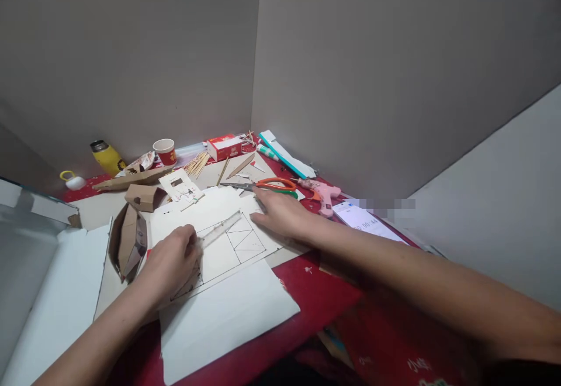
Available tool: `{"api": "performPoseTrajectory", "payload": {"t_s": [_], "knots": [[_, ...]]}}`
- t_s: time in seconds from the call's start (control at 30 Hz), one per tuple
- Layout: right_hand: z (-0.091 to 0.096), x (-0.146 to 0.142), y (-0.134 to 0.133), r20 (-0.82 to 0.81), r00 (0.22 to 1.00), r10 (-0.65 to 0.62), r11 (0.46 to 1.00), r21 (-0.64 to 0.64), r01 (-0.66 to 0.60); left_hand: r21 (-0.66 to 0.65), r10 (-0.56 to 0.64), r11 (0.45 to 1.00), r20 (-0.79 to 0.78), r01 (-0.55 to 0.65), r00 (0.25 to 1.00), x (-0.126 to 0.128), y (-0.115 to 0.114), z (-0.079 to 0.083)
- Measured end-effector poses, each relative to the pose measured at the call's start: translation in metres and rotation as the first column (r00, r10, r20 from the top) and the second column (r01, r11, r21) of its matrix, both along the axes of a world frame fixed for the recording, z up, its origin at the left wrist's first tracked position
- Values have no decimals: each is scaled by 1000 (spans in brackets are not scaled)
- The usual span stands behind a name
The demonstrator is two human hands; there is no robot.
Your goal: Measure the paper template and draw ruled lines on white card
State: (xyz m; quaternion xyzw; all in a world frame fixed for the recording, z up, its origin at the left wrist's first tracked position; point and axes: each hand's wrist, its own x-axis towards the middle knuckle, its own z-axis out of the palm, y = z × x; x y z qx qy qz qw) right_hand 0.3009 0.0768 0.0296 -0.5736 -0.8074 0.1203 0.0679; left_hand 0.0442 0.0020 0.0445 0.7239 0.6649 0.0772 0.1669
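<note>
My left hand (pixel 175 257) is closed around the near end of a clear ruler (pixel 221 228). The ruler lies slanted across a white sheet (pixel 219 260) marked with black lines, triangles and rectangles. My right hand (pixel 280 213) rests at the sheet's right edge, thumb and fingers apart. Its fingertips reach the scissors (pixel 276 185), which have orange and green handles; whether they touch is hard to tell. Under my left hand, part of the drawing is hidden. Another blank white sheet (pixel 232 321) lies nearer to me.
Folded cardboard pieces (pixel 131 240) stand on the left. Behind are a yellow bottle (pixel 107 158), a paper cup (pixel 165 152), wooden sticks (pixel 197 165) and a red box (pixel 224 147). To the right lie a pink glue gun (pixel 324 194) and a phone (pixel 363 219) showing a timer.
</note>
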Motion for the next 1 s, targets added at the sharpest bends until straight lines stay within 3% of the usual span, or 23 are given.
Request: {"api": "performPoseTrajectory", "payload": {"t_s": [0.13, 0.27, 0.4, 0.53, 0.6, 1.0], "knots": [[12, -20, 24, 13, 999, 40, 998, -41, -40, 117, 68, 987, 323, -111, 944, -12, -11, 24], [16, -29, 49, 33, 998, 56, 994, -97, -52, 135, 167, 925, 695, -355, 699, -34, -36, 38], [11, -33, 61, 40, 997, 64, 992, -115, -59, -64, 299, 873, 853, -483, 428, -51, -61, 33], [6, -39, 59, 45, 998, 50, 995, -92, -45, -314, 463, 799, 865, -513, 193, -53, -76, 18], [6, -41, 57, 39, 998, 51, 994, -96, -47, -404, 520, 763, 847, -505, 109, -50, -81, 11], [23, -51, 57, -143, 985, 100, 971, -203, -128, -492, 551, 713, 834, -500, -36, -55, -93, 3]]}}
